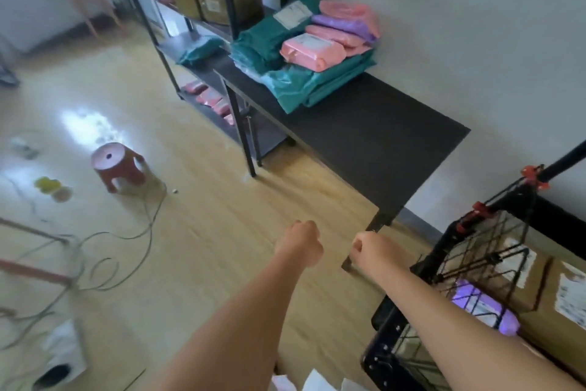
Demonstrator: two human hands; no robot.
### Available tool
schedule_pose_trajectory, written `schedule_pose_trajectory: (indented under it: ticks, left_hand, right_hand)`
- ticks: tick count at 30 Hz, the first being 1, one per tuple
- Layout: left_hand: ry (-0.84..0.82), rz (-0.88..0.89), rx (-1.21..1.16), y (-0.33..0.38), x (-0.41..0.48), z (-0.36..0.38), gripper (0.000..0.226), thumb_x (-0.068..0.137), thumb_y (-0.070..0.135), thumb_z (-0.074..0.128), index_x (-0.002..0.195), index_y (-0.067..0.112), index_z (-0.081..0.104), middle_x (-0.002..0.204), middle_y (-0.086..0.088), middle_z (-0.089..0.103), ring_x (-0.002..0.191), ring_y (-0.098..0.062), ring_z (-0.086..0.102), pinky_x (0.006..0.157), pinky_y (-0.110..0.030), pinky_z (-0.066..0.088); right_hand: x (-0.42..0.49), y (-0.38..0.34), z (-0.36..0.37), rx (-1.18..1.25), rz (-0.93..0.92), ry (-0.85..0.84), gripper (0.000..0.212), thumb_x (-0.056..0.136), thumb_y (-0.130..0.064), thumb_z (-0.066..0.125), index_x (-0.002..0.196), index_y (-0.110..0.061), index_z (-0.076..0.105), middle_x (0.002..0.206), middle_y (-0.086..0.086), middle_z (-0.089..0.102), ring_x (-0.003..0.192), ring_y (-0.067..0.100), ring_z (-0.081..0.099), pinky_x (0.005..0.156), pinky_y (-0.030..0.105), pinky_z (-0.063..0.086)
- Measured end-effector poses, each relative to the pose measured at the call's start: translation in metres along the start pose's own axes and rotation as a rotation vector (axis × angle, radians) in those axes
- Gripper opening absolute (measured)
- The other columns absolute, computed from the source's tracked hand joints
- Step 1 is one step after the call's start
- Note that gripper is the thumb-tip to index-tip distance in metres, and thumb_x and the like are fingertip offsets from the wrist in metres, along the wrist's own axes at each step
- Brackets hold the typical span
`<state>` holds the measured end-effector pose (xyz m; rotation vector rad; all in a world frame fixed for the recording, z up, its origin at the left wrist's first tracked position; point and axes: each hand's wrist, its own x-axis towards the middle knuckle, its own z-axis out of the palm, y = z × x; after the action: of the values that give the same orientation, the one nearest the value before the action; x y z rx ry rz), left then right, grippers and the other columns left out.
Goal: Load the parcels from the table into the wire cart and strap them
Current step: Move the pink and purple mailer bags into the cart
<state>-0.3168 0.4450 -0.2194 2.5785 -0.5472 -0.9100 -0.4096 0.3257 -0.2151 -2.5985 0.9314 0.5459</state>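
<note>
Pink, purple and teal parcels (312, 53) lie heaped at the far end of the table (380, 127); the wire cart (469, 263) stands by its near end. My left hand (298, 243) and right hand (375, 251), both fisted and empty, hover short of it. Loading, I judge: next, reach the heap.

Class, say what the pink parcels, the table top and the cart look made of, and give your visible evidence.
Pink parcels: likely plastic film, glossy, creased. Table top: matte black board, perhaps laminate. Cart: black metal wire, seemingly; thin open grid.
</note>
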Motion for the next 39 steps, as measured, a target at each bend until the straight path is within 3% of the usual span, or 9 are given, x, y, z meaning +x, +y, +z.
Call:
schedule_pose_trajectory:
  ticks: [3,6,13,19,24,27,34,37,39]
  left_hand:
    - [0.020,-0.025,-0.032,-0.045,0.014,-0.035,0.040,0.087,0.008,0.053,0.126,0.014,0.058,0.130,-0.009,0.055,0.127,-0.027,0.046,0.101,-0.032,0.042]
    - [0.053,-0.046,-0.091,-0.080,0.028,-0.068,0.039,0.089,0.008,0.051,0.127,0.015,0.057,0.133,-0.010,0.053,0.129,-0.026,0.044,0.100,-0.029,0.039]
    - [0.105,-0.052,-0.142,-0.124,0.050,-0.113,0.040,0.091,0.008,0.050,0.130,0.015,0.055,0.136,-0.008,0.051,0.128,-0.023,0.045,0.098,-0.026,0.038]
    - [0.113,-0.078,-0.143,-0.137,0.082,-0.138,0.040,0.093,0.009,0.051,0.132,0.015,0.053,0.136,-0.006,0.050,0.127,-0.023,0.046,0.098,-0.029,0.040]
    - [0.122,-0.080,-0.140,-0.135,0.127,-0.176,0.041,0.092,0.008,0.053,0.133,0.015,0.053,0.137,-0.007,0.050,0.126,-0.024,0.048,0.098,-0.030,0.041]
    - [0.136,-0.076,-0.140,-0.123,0.164,-0.207,0.038,0.092,0.006,0.050,0.130,0.012,0.055,0.135,-0.009,0.050,0.124,-0.024,0.050,0.090,-0.026,0.040]
    - [0.125,-0.032,-0.056,-0.065,0.257,-0.270,0.031,0.090,0.008,0.052,0.118,0.010,0.064,0.123,-0.009,0.059,0.115,-0.027,0.056,0.091,-0.032,0.046]
    - [0.135,-0.003,-0.059,-0.035,0.290,-0.286,0.021,0.085,0.007,0.052,0.101,0.016,0.061,0.112,-0.008,0.062,0.102,-0.026,0.060,0.089,-0.037,0.053]
    - [0.153,0.022,-0.053,-0.021,0.312,-0.295,0.027,0.086,0.010,0.053,0.109,0.017,0.062,0.115,-0.005,0.061,0.104,-0.024,0.059,0.089,-0.036,0.053]
  right_hand:
    - [0.011,-0.052,0.005,0.009,-0.018,-0.021,0.017,0.096,-0.035,0.051,0.094,-0.023,0.063,0.086,-0.003,0.066,0.082,0.018,0.064,0.074,0.035,0.057]
    - [0.022,-0.097,0.003,0.003,-0.035,-0.026,0.018,0.096,-0.034,0.051,0.089,-0.022,0.062,0.085,-0.003,0.065,0.084,0.019,0.064,0.074,0.033,0.055]
    - [0.051,-0.158,-0.015,-0.020,-0.084,-0.002,0.016,0.099,-0.031,0.050,0.102,-0.024,0.064,0.092,-0.007,0.066,0.083,0.012,0.062,0.072,0.027,0.055]
    - [0.087,-0.197,-0.030,0.004,-0.144,0.015,0.016,0.098,-0.033,0.052,0.107,-0.025,0.062,0.095,-0.007,0.065,0.085,0.011,0.062,0.079,0.031,0.057]
    - [0.140,-0.224,-0.056,0.006,-0.181,0.042,0.016,0.098,-0.030,0.050,0.107,-0.024,0.063,0.094,-0.006,0.064,0.083,0.012,0.062,0.073,0.029,0.056]
    - [0.180,-0.238,-0.084,0.023,-0.194,0.053,0.015,0.098,-0.030,0.051,0.105,-0.024,0.063,0.095,-0.006,0.064,0.081,0.011,0.059,0.061,0.024,0.045]
    - [0.275,-0.241,-0.155,0.135,-0.158,0.137,0.015,0.096,-0.031,0.049,0.093,-0.025,0.063,0.090,-0.008,0.065,0.081,0.012,0.061,0.070,0.030,0.054]
    - [0.311,-0.235,-0.186,0.174,-0.123,0.252,0.023,0.098,-0.032,0.047,0.083,-0.023,0.062,0.080,-0.007,0.065,0.071,0.012,0.060,0.058,0.029,0.049]
    - [0.331,-0.230,-0.204,0.233,-0.073,0.344,0.027,0.098,-0.034,0.046,0.078,-0.023,0.060,0.074,-0.006,0.063,0.064,0.012,0.057,0.051,0.027,0.040]
